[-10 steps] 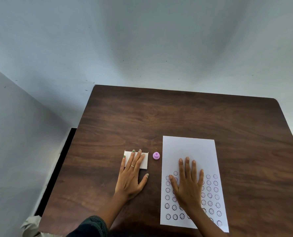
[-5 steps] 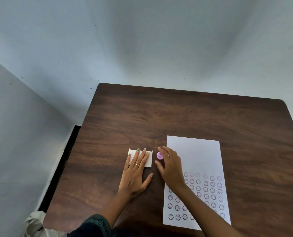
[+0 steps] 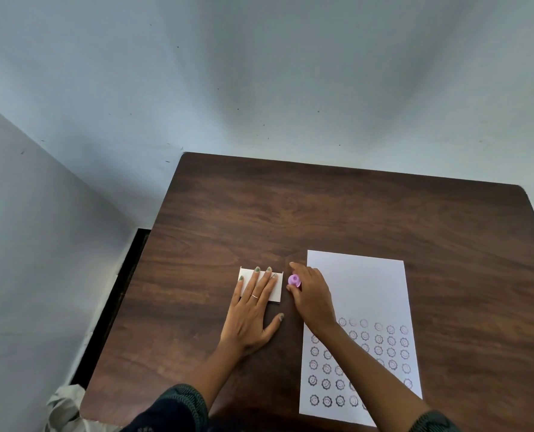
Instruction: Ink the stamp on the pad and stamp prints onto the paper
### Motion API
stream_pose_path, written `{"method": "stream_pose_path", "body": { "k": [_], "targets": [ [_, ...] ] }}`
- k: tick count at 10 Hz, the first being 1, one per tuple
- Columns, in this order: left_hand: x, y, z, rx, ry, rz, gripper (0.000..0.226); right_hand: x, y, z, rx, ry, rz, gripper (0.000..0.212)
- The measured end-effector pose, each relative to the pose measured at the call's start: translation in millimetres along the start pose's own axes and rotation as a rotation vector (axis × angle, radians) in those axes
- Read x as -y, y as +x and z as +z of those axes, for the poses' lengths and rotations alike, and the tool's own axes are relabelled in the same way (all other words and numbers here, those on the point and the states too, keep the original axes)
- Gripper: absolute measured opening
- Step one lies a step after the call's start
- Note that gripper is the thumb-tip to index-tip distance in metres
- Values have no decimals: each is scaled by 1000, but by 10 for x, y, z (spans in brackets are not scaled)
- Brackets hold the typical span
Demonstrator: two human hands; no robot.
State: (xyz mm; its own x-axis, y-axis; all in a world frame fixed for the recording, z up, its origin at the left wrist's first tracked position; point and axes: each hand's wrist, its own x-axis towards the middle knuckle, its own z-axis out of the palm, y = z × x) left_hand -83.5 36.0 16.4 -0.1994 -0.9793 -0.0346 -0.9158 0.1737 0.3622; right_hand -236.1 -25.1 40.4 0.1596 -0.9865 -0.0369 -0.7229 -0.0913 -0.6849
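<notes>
The right hand [image 3: 314, 296] had curled round the little purple stamp [image 3: 294, 280], thumb on its near side and fingers arched over the far side, so a narrow pinch w/ the stamp seemingly still standing on the table [image 3: 321, 207]; couldn't tell if it had left the wood. The left hand [image 3: 253, 310] lay flat and spread, fingers pressing down the white ink pad [image 3: 276, 286], just beside the stamp and holding nothing. Under the right forearm and beyond that hand lay the paper [image 3: 362, 285]: approx. the near half already carried rows of round smiley prints, some fainter in the top row, while the far half was blank. So roughly halfway, I'd say. What was left: ink the stamp on the pad, then fill the blank rows.
</notes>
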Motion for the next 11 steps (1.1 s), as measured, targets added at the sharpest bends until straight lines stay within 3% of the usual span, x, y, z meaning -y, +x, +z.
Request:
{"method": "stream_pose_path", "body": {
  "k": [5, 7, 9, 11],
  "targets": [
    [5, 26, 9, 17, 31, 12, 77, 103, -17, -25, 20, -59, -5, 29],
    [-7, 19, -98, 0, 46, 31, 71, 108, -41, -86, 120, -104, -52, 48],
    [-25, 144, -320, -20, 101, 60, 66, 152, -97, -200, 38, -114, -50, 51],
    [-81, 162, -467, -48, 108, 65, 65, 92, -145, -240, -19, -279, -109, 58]
  ]
}}
